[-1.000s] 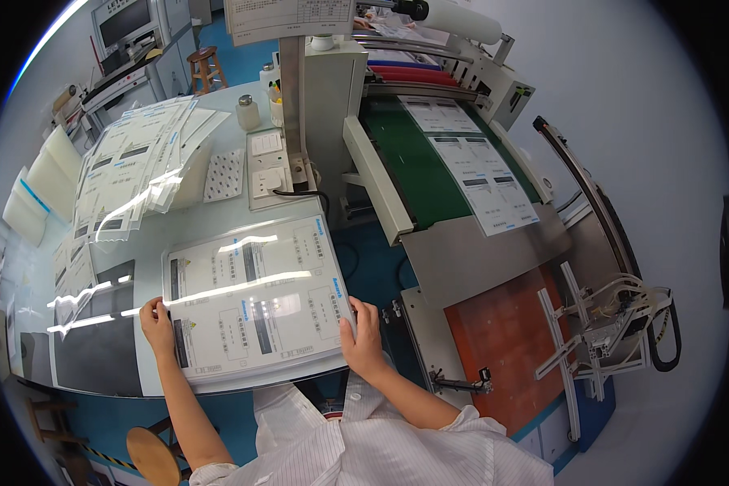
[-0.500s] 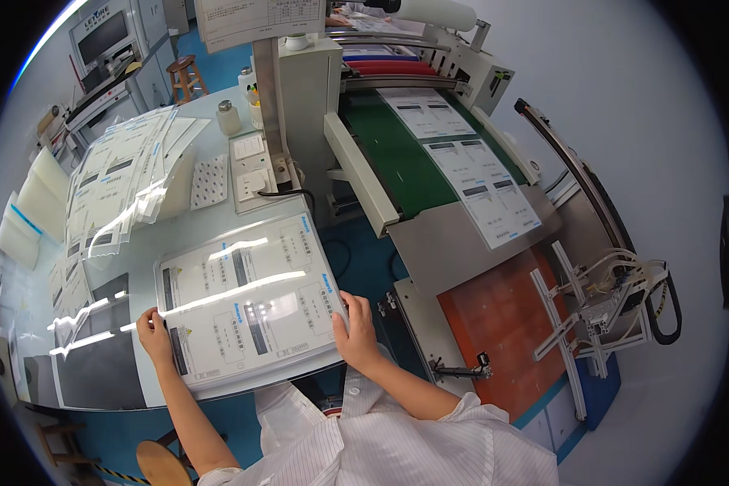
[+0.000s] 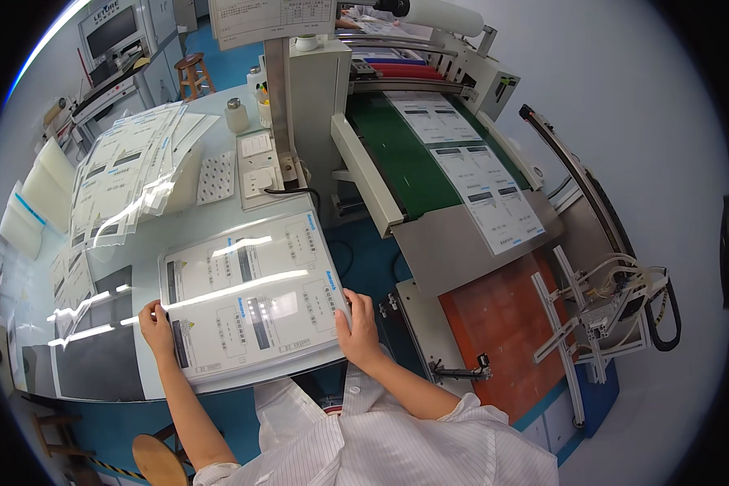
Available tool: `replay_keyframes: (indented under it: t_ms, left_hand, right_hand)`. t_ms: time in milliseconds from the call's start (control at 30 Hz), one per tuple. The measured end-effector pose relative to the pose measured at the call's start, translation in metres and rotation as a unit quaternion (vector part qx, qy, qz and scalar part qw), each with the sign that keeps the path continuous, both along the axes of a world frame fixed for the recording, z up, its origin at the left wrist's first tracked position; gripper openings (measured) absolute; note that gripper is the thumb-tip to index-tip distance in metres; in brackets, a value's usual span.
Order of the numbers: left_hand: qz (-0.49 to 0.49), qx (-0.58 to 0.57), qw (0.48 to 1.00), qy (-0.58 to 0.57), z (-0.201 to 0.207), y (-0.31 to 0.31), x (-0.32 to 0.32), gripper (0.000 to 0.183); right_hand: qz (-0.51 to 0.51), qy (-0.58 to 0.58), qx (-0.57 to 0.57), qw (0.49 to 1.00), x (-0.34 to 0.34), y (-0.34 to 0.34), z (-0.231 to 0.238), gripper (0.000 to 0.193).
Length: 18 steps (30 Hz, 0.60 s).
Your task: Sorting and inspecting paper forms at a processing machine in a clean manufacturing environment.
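Sheet stack (image 3: pixel 251 312): long axis crosswise, right end farther; left hand (image 3: pixel 156 328), right hand (image 3: pixel 360 330) curled at edges, grip closure unclear.

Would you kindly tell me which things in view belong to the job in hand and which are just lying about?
Seemingly in the job:
stack of printed sheets, between left hand and right hand
tabletop beneath it

Apparently just lying about:
silver-capped bottle
far wooden stool

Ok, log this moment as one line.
sheet stack: on table | left hand: at left edge | right hand: at right edge | green belt: under printed sheets
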State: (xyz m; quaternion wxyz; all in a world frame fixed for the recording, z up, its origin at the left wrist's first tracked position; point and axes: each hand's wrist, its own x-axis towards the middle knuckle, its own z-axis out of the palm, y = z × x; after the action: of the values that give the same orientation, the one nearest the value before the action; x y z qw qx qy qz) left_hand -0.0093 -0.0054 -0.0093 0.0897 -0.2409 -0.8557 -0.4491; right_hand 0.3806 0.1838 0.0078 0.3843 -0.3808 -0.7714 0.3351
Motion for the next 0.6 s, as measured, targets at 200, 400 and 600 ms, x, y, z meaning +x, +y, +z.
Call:
replay_keyframes:
  t_ms: [200,400,600]
  left_hand:
    - [-0.007,-0.003,1.0,-0.008,0.004,0.005,0.007,0.019]
    - [-0.005,-0.003,1.0,-0.007,-0.009,0.001,-0.006,0.02]
    - [-0.017,0.004,1.0,0.005,-0.01,-0.005,-0.011,0.02]
  right_hand:
    - [-0.004,-0.008,0.004,1.0,0.006,0.001,-0.002,0.045]
    - [-0.081,0.087,-0.017,0.993,0.047,0.028,0.024,0.048]
    - [-0.444,0.212,-0.008,0.871,0.147,0.146,0.012,0.043]
